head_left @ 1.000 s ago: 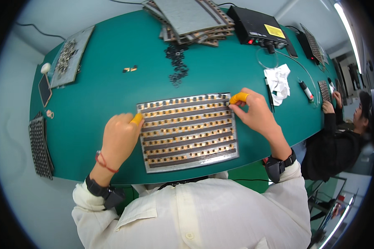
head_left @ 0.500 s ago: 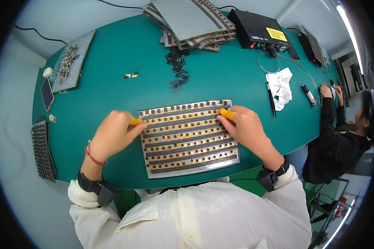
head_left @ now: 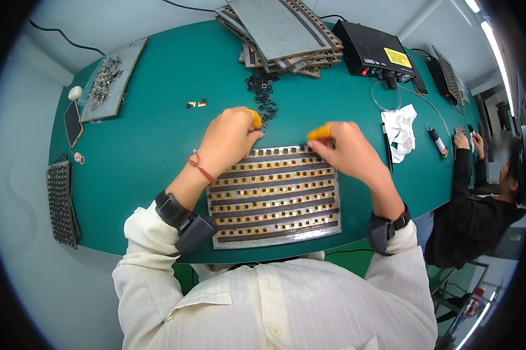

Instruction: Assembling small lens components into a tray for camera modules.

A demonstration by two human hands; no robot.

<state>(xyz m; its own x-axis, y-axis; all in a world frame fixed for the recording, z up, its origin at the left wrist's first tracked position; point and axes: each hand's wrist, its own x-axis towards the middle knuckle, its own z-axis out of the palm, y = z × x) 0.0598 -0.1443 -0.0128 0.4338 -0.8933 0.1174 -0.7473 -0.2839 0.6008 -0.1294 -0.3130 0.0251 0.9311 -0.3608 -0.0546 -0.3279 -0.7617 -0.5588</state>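
Both hands were held at the far edge of the metal tray (head_left: 274,198) on the green tabletop (head_left: 146,146). Left hand (head_left: 231,137) and right hand (head_left: 347,149) were curled, yellow-capped fingertips pinched; contents couldn't be made out. Judged mid part-loading; small black parts (head_left: 263,93) lay just beyond, precise placement into slots needed.

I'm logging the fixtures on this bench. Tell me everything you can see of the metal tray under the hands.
The tray is a flat, grey, metal-looking rectangle with rows of small gold-and-dark parts between dark strips. It lies flat on the green table, at its near edge, right in front of the person. The left hand and right hand, each with a yellow fingertip cover, are over its far corners; whether they touch it I cannot tell.
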